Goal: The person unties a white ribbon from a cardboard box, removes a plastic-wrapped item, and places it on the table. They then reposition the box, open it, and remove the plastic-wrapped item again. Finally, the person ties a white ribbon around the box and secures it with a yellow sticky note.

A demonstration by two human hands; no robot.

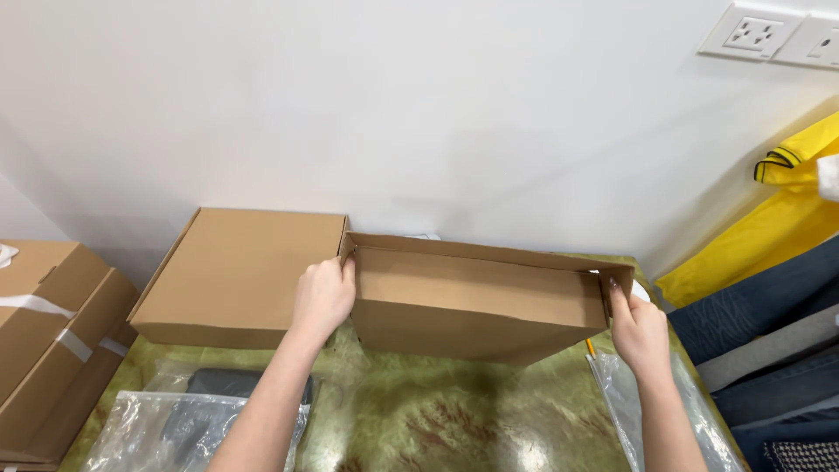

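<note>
1. The left hand (322,297) grips the left end of an open cardboard box (476,301), its fingers curled over the end wall near the top corner and clamped on the card
2. The right hand (641,330) holds the opposite end of the same box, fingers (617,293) pressed to the right end wall with the tips hooked over the edge, so they too close on the card
3. The open cardboard box sits in the middle of the bench (437,419) (a green, marbled top with brown veining), tilted so that its open side faces the camera and its inner back panel shows plainly
4. Just beside it on the left lies a closed flat cardboard box (240,275), its right edge touching or nearly touching the open one; I cannot tell which
5. At the far left edge stand stacked cardboard boxes (48,341) sealed with pale tape
6. Under the left forearm lies a clear plastic bag (166,419) with something dark grey inside it
7. Another clear plastic bag (629,402) lies by the right wrist, near the bench's right edge
8. To the right hang a yellow garment (769,236) and blue denim fabric (760,315), and white wall sockets (769,33) sit high on the wall
</note>
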